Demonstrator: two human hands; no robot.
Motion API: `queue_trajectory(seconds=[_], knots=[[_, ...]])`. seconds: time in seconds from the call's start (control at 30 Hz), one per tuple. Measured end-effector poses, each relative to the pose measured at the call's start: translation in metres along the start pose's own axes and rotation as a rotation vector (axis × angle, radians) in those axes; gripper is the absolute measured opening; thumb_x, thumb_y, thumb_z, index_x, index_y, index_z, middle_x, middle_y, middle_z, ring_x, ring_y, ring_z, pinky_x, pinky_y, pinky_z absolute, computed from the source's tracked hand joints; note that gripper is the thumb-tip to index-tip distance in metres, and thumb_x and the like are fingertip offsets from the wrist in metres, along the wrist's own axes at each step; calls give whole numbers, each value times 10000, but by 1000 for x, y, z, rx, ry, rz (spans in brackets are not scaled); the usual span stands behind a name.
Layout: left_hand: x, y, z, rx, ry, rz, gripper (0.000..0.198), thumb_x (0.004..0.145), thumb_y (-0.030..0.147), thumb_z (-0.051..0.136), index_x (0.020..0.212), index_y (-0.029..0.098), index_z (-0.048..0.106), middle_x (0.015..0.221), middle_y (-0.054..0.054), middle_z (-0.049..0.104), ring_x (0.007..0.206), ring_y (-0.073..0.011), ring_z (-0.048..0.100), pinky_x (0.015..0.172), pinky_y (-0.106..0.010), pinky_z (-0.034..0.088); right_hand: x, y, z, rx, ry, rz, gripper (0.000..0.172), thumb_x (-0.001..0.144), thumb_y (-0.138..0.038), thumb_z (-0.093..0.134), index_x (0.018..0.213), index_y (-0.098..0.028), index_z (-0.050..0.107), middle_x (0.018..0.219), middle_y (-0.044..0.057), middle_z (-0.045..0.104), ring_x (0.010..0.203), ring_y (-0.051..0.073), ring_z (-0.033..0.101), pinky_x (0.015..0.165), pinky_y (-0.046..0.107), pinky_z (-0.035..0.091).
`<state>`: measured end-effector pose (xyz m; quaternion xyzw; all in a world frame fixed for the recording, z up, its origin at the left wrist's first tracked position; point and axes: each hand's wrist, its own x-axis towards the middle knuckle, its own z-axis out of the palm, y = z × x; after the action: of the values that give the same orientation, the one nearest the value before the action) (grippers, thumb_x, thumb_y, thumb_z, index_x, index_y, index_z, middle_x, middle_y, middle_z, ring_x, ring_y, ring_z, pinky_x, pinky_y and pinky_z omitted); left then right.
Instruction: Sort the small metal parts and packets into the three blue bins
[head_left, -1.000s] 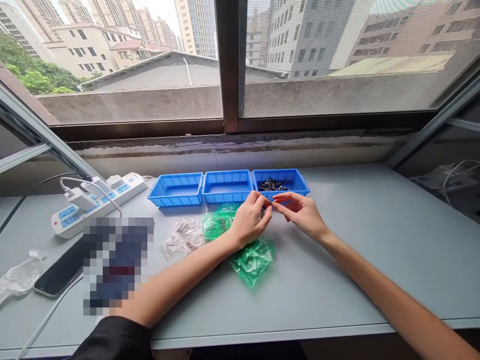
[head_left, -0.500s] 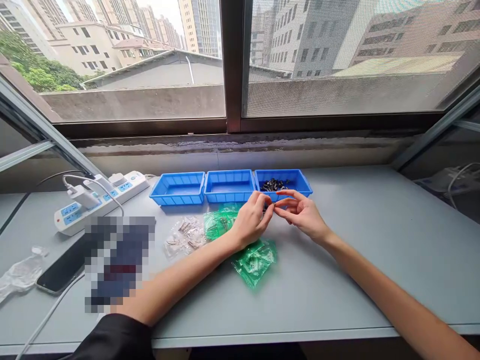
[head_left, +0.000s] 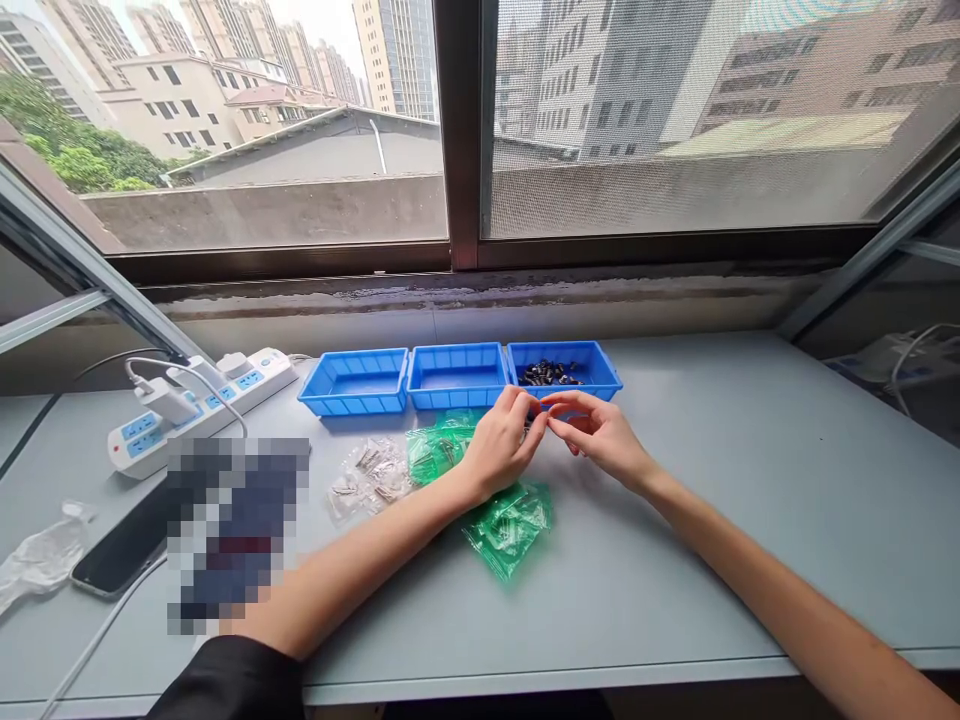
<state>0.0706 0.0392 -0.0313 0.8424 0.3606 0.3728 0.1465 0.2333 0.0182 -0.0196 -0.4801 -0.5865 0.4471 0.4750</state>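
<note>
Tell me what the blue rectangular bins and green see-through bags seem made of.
Blue rectangular bins: probably moulded plastic, slightly glossy, judging by the ribbed walls. Green see-through bags: likely thin plastic film, shiny, given their creases and bright highlights.

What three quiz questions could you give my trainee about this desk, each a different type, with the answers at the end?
1. Multiple choice: which of the blue trays holds the small dark parts?
A) the left one
B) the middle one
C) the right one

2. True or false: the fingers of the left hand and the right hand are close together, on the near side of the trays.

3. Fill in the blank: as the person sees it, the clear bags lie to the ____ of the green bags.

Key: 1. C. 2. True. 3. left.
</note>
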Motion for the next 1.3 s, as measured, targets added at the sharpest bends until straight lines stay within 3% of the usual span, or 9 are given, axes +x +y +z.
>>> queue_trajectory(seconds=[0.3,0.43,0.67,0.87,0.93,1.03,1.13,1.23,1.3], knots=[[1,3,-3,-63,-31,-32,220,960,324,337,860,210,496,932,-50,524,802,-169,559,767,-305,484,4,-2,1,86,62,89,478,577,-594,763,792,-173,697,526,-37,553,408,70,390,377,230,342],[2,4,-7,-116,-56,-50,296,956,355,275,812,217,494,887,-53,542,782,-175,536,776,-324,466,6,-4,-1,72,78,106,516,519,-638,780,721,-172,687,526,-27,569,415,72,412,373,226,341],[6,10,-18,-221,-106,-81,571,948,482,120,547,224,434,566,-31,550,626,-174,492,744,-349,448,10,-2,-10,41,142,82,460,505,-573,812,700,-168,714,605,31,661,422,104,512,355,239,414],[22,38,-48,-345,-108,-203,650,929,515,38,498,216,423,500,-40,521,579,-165,504,651,-322,447,16,5,-17,43,243,10,474,569,-590,780,763,-165,703,673,48,688,410,116,551,371,270,495],[27,50,-65,-559,-222,-275,618,892,565,82,510,215,421,482,-31,473,507,-149,443,575,-316,406,17,6,-19,36,256,-9,484,592,-602,764,777,-159,700,661,51,689,408,124,567,386,281,519],[30,65,-95,-830,-527,-257,642,845,626,80,551,211,473,490,-28,448,458,-143,391,520,-328,354,17,7,-20,14,250,-46,516,638,-616,724,893,-168,703,814,85,731,464,142,625,421,290,551],[29,77,-123,-845,-752,-207,622,798,709,261,537,212,527,474,-48,472,510,-173,413,543,-345,352,16,6,-18,-30,203,-90,536,688,-607,677,1024,-190,688,1034,115,726,534,153,664,441,292,560],[28,93,-147,-821,-954,-172,585,742,737,428,482,220,516,482,-63,483,540,-192,431,553,-353,359,14,9,-13,-112,123,-124,458,715,-573,649,936,-176,707,919,105,745,485,147,638,411,280,527],[29,108,-159,-798,-1164,-117,525,731,690,536,489,224,513,493,-56,484,545,-196,464,554,-350,380,12,12,-8,-187,73,-147,394,736,-531,631,885,-176,715,831,85,744,454,139,612,401,272,500]])
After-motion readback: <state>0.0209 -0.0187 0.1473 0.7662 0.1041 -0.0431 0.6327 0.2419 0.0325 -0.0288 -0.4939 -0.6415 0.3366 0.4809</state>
